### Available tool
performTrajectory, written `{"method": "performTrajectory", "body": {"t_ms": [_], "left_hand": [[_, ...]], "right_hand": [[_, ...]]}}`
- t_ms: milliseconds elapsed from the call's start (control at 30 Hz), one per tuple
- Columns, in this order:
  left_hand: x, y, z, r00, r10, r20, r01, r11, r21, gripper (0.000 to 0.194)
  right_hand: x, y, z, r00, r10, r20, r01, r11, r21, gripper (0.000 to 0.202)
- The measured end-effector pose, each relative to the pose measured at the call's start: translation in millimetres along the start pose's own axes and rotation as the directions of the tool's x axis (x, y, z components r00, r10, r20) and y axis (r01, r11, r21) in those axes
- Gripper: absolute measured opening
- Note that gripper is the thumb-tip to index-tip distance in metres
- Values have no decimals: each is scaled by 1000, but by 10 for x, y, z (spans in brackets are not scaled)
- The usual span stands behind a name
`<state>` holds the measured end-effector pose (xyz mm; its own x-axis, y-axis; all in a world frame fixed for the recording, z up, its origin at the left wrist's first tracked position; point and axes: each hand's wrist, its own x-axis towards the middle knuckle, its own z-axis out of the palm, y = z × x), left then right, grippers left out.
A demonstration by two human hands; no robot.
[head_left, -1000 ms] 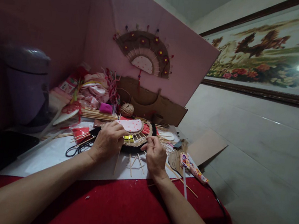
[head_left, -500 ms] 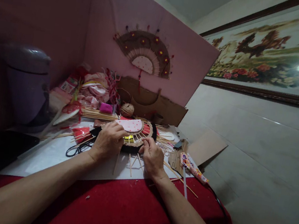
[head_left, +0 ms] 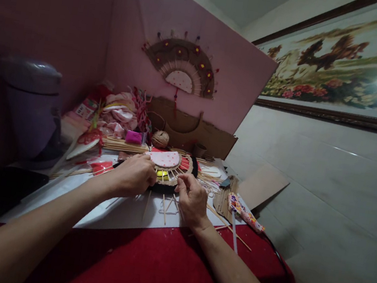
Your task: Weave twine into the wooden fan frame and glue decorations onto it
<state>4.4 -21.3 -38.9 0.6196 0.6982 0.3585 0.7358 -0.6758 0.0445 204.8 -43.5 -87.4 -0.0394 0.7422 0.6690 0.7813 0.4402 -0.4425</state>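
A half-round fan piece with a black edge and thin sticks lies on white paper, its flat side away from me. At its middle is a pink dotted half disc, with a yellow piece seen between the sticks. My left hand is closed over the fan's left part, its fingers curled; what they hold is hidden. My right hand is at the fan's near right edge, thumb and forefinger pinched on something too small to make out. Loose thin sticks lie between my hands.
Behind the fan are a twine ball, a purple packet and pink cloth. Corrugated cardboard and a flowered strip lie at right. A finished fan hangs on the pink board; a lidded container stands left.
My left hand has turned and moved slightly, its fingers now more curled, and its forearm has shifted up, covering the black cord. My right hand has barely moved.
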Motion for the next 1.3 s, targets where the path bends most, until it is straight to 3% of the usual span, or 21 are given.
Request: {"method": "performTrajectory", "body": {"t_ms": [133, 233, 500, 800, 1000, 1167, 1300], "left_hand": [[-1, -49, -56, 995, -71, 72, 74, 996, -43, 33], [0, -27, -45, 992, -58, 111, 63, 997, -36, 37], [2, -50, 54, 991, -62, 118, 63, 998, -10, 33], [7, -84, 44, 994, -28, 108, 34, 998, -47, 29], [-9, -251, -23, 988, -145, 50, 148, 986, -75, 28], [-33, -325, -68, 955, -226, 190, 252, 959, -128, 26], [-29, -309, -85, 957, -224, 184, 253, 955, -156, 27]], "right_hand": [[-1, -3, 2, 1000, -27, -13, 27, 999, 19, 17], [-2, 0, -1, 999, -41, -15, 42, 999, 26, 15], [-9, -27, -6, 988, -155, 4, 155, 986, 64, 14], [-34, -64, -15, 937, -332, 103, 313, 935, 169, 12], [-42, -109, -48, 898, -395, 192, 360, 913, 194, 14], [-43, -115, -52, 915, -339, 220, 317, 940, 130, 15], [-45, -114, -59, 898, -385, 213, 354, 920, 168, 15]]}}
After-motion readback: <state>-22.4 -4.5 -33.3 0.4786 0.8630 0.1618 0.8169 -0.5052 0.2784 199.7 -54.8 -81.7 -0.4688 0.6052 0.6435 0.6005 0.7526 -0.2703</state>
